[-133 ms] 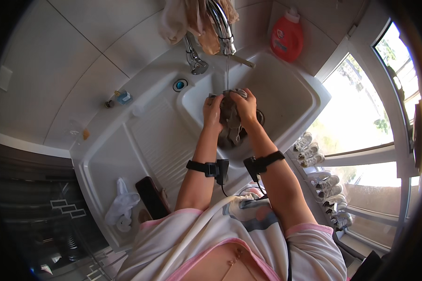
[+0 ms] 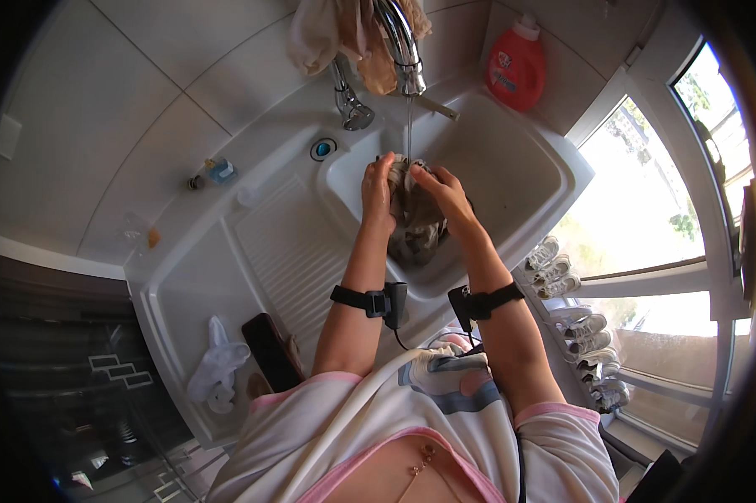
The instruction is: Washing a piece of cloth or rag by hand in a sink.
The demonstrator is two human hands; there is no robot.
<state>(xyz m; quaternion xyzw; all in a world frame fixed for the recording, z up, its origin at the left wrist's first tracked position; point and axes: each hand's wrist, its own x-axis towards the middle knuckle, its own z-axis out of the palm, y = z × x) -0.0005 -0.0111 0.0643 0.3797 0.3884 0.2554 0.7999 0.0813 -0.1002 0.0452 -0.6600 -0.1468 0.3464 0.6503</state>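
A wet grey-brown cloth (image 2: 413, 205) hangs bunched in the sink basin (image 2: 520, 180), under a stream of water from the chrome faucet (image 2: 410, 75). My left hand (image 2: 378, 199) grips its left side, fingers upright along the edge. Opposite, my right hand (image 2: 446, 198) pinches the cloth's upper right, the thumb pointing in toward the stream. Its lower folds reach down toward the basin's bottom and cover most of the drain. What the cloth is exactly, I cannot make out.
Left of the basin lie a ribbed washboard slope (image 2: 290, 243), a white cloth (image 2: 218, 360) and a dark phone-like case (image 2: 270, 352). A red detergent bottle (image 2: 516, 67) stands at the back corner. Fabric (image 2: 315, 38) drapes by the faucet. Several shoes (image 2: 592, 335) line the window side.
My hands have spread apart slightly. The right hand has shifted a little right, and the cloth between them is opened out more under the water.
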